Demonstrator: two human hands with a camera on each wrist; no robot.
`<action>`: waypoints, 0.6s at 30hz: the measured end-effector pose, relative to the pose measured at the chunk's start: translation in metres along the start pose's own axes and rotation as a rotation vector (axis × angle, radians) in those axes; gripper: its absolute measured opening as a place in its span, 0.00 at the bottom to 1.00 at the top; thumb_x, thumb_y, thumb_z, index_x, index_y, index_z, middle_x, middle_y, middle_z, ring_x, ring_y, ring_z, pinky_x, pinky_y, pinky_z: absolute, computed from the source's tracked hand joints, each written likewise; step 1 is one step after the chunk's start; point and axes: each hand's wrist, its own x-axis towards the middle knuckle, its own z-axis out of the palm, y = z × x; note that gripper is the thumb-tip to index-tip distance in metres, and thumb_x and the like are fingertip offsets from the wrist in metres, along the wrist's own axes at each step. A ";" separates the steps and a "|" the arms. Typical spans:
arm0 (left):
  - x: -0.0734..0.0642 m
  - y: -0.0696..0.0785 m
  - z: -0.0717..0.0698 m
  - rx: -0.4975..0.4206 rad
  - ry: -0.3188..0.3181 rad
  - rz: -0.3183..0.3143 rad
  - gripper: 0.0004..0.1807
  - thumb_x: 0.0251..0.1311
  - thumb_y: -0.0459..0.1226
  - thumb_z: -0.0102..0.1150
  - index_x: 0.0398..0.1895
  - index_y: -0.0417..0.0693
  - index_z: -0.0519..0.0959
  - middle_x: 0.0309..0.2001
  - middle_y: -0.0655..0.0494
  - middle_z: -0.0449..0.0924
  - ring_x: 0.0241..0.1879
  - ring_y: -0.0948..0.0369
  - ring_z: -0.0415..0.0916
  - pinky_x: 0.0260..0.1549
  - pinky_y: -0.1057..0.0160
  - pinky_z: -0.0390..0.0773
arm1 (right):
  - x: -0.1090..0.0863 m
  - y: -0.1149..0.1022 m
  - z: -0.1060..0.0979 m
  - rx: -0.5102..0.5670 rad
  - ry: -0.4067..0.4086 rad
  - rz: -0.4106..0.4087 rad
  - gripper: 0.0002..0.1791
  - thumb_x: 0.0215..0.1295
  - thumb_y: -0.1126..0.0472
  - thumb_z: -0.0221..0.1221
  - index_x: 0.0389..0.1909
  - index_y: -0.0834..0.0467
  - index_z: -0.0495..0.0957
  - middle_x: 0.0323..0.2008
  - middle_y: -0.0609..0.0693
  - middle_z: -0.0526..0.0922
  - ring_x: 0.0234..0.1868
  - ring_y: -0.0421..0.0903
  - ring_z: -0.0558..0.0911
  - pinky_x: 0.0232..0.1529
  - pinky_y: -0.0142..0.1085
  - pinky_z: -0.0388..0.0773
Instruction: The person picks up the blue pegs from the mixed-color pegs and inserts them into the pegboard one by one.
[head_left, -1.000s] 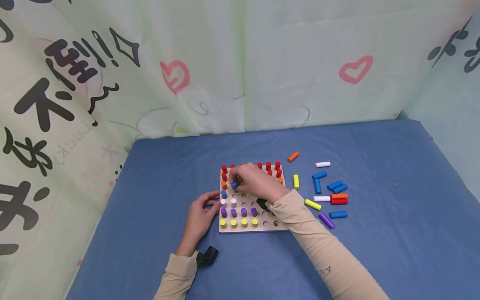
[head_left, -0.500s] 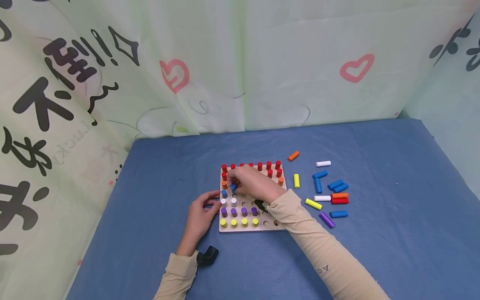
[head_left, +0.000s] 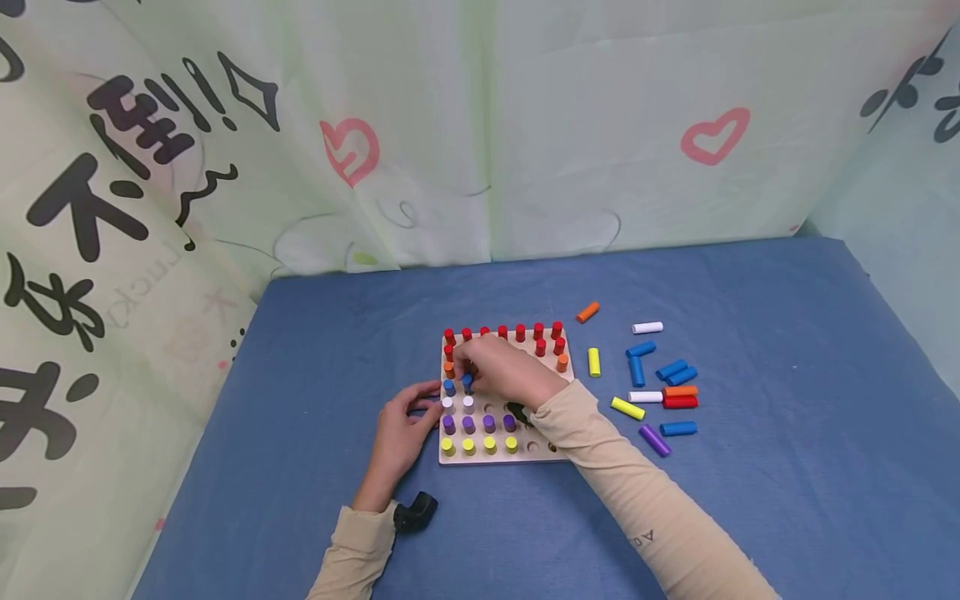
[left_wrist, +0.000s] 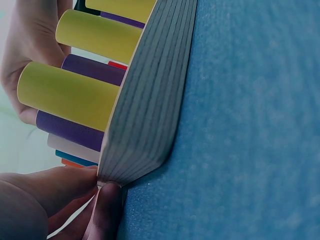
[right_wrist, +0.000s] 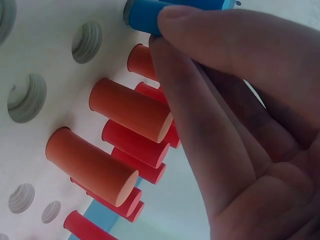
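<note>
A wooden pegboard (head_left: 487, 461) lies on the blue cloth, with coloured pegs standing in rows. My right hand (head_left: 513, 368) reaches over its left half and pinches a blue peg (head_left: 467, 383) between thumb and fingertips. In the right wrist view, the lower end of this blue peg (right_wrist: 142, 16) is at a hole, near upright orange pegs (right_wrist: 130, 110). My left hand (head_left: 401, 433) is at the board's left edge. The left wrist view has its thumb and a finger (left_wrist: 107, 205) gripping the board's corner, below the yellow pegs (left_wrist: 70, 92). The right hand hides several board holes.
Right of the board lie loose pegs: several blue ones (head_left: 636, 372), a purple one (head_left: 655, 440), yellow ones (head_left: 627, 408), white ones (head_left: 647, 327), orange ones (head_left: 588, 312) and a red one (head_left: 680, 402). A printed curtain (head_left: 585, 183) hangs behind the table.
My right hand has lowered slightly, bringing the blue peg down to the hole beside the first blue peg. The left hand stays at the board's edge.
</note>
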 end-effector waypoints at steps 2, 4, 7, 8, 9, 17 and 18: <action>0.000 0.000 0.000 -0.002 0.000 0.001 0.19 0.65 0.37 0.63 0.59 0.48 0.79 0.55 0.52 0.82 0.45 0.58 0.80 0.41 0.65 0.81 | 0.000 0.000 0.000 -0.009 0.000 -0.003 0.08 0.58 0.75 0.65 0.31 0.59 0.80 0.30 0.48 0.80 0.33 0.43 0.78 0.40 0.34 0.79; 0.000 0.000 0.000 -0.004 0.000 0.004 0.19 0.65 0.37 0.63 0.59 0.47 0.79 0.55 0.52 0.82 0.45 0.58 0.80 0.40 0.66 0.81 | 0.001 0.000 0.001 -0.014 0.002 -0.004 0.08 0.58 0.75 0.65 0.31 0.59 0.80 0.30 0.48 0.80 0.33 0.43 0.78 0.40 0.34 0.79; 0.000 0.000 0.000 -0.007 0.000 0.007 0.19 0.65 0.37 0.63 0.59 0.47 0.79 0.55 0.52 0.82 0.45 0.58 0.80 0.39 0.68 0.81 | 0.001 0.000 0.001 -0.021 0.006 -0.007 0.08 0.58 0.75 0.65 0.31 0.59 0.80 0.30 0.49 0.81 0.33 0.43 0.77 0.39 0.34 0.79; 0.000 0.000 0.000 -0.009 -0.001 0.008 0.19 0.65 0.37 0.63 0.59 0.47 0.79 0.55 0.52 0.82 0.45 0.58 0.80 0.39 0.68 0.81 | 0.001 0.000 0.001 -0.023 0.004 -0.007 0.09 0.58 0.75 0.65 0.31 0.59 0.80 0.30 0.49 0.81 0.33 0.43 0.77 0.39 0.34 0.79; 0.000 0.000 0.000 -0.011 -0.001 0.008 0.19 0.65 0.37 0.63 0.59 0.47 0.79 0.55 0.52 0.82 0.45 0.58 0.80 0.39 0.68 0.81 | 0.001 0.000 0.001 -0.023 0.002 -0.008 0.09 0.58 0.76 0.65 0.32 0.59 0.80 0.30 0.50 0.81 0.33 0.43 0.77 0.39 0.34 0.78; 0.000 -0.001 0.000 -0.015 -0.003 0.011 0.19 0.65 0.37 0.63 0.59 0.47 0.79 0.54 0.52 0.82 0.45 0.58 0.80 0.38 0.70 0.80 | 0.001 0.000 0.002 -0.028 0.003 -0.022 0.09 0.56 0.76 0.65 0.31 0.59 0.81 0.30 0.52 0.82 0.32 0.44 0.76 0.38 0.35 0.78; 0.000 -0.001 -0.001 -0.015 -0.002 0.013 0.19 0.65 0.37 0.63 0.59 0.47 0.79 0.54 0.52 0.82 0.45 0.58 0.80 0.38 0.70 0.80 | 0.001 0.001 0.003 -0.031 0.005 -0.025 0.09 0.56 0.76 0.66 0.31 0.59 0.81 0.30 0.52 0.82 0.32 0.43 0.76 0.38 0.34 0.78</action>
